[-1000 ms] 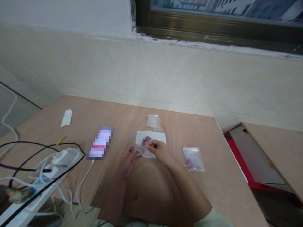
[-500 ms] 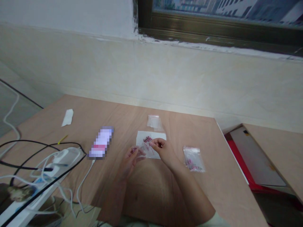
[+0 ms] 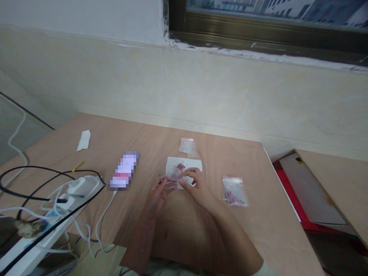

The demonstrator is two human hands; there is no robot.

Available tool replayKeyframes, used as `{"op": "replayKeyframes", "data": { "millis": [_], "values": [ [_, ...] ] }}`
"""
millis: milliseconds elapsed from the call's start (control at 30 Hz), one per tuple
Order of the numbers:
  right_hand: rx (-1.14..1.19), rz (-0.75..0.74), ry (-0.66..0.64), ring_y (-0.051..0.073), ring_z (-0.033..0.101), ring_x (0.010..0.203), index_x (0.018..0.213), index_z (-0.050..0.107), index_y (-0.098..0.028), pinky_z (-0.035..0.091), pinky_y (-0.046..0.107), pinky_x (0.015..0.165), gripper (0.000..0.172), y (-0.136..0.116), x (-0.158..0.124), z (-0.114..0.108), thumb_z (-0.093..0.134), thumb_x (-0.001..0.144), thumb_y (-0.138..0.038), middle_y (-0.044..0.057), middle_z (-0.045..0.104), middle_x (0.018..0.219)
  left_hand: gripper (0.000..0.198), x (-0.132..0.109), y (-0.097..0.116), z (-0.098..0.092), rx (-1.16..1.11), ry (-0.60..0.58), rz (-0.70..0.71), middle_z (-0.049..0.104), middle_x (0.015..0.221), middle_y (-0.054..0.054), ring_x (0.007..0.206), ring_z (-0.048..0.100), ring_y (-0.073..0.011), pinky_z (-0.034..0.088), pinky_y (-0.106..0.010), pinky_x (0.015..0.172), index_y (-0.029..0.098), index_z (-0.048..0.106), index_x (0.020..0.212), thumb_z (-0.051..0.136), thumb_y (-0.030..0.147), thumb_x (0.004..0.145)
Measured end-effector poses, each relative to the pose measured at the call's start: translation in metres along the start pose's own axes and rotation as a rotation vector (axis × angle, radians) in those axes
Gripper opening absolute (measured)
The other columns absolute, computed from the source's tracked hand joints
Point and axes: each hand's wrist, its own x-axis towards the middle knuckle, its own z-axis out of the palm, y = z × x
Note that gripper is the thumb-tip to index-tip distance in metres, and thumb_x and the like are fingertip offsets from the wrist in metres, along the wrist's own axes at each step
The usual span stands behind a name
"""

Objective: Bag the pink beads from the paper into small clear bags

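My left hand is closed on a small clear plastic bag with dark pink pieces near the fingertips. Over the bag's right side is my right hand, thumb and index finger at the plastic; whether a piece is between them is too small to tell. Beneath both lies a white paper sheet, with a small pile of pink beads on it. Another clear bag lies behind the paper. To the right rests a zip bag with pink pieces inside.
A phone with a charging cable lies left of my hands. Further left are a white power strip, tangled cables and a white scrap. The wooden table meets a wall behind; a red-edged opening is at the right.
My right hand has moved slightly from the bead pile toward the bag in my left hand. The bag's mouth is now lifted, and fewer beads show on the paper.
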Motion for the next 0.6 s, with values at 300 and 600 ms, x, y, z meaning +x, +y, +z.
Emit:
{"op": "replayKeyframes", "data": {
  "millis": [300,600],
  "values": [
    [0.128,-0.001,0.138,0.016,0.054,0.077,0.073,0.060,-0.019,0.041,0.028,0.068,0.015,-0.008,0.002,-0.013,0.049,0.073,-0.029,0.003,0.062,0.078,0.011,-0.004,0.007,0.003,0.205,-0.013,-0.018,0.065,0.076,-0.001,0.069,0.060,-0.0128,0.046,-0.024,0.067,0.015,0.061,0.074,0.063,0.019,0.064],
    [0.235,0.021,0.183,0.015,0.055,0.073,0.083,0.059,-0.020,0.041,0.029,0.066,0.017,-0.006,0.003,-0.018,0.051,0.072,-0.030,0.003,0.062,0.078,0.021,-0.004,0.013,0.001,0.386,-0.007,-0.035,0.066,0.072,-0.004,0.069,0.059,-0.0139,0.045,-0.022,0.063,0.014,0.065,0.077,0.067,0.023,0.058]
  ]
}}
